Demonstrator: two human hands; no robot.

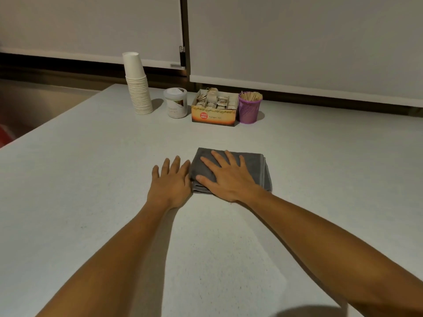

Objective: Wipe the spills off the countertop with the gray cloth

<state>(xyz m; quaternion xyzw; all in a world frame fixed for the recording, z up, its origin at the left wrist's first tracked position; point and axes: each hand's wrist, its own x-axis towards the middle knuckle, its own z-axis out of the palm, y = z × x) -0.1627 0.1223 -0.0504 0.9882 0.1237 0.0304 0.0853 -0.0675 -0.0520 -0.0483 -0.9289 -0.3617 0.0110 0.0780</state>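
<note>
Head view: right hand point(229, 177) lies flat, fingers spread, on the folded gray cloth point(254, 168) mid-countertop point(91, 179); left hand point(170, 181) rests open just beside it. No spills are discernible; a flat palm might slide over the cloth

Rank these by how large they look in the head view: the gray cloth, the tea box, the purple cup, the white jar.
1. gray cloth, though it lies nearest the camera
2. tea box
3. purple cup and white jar: they look alike, so no ranking.
</note>
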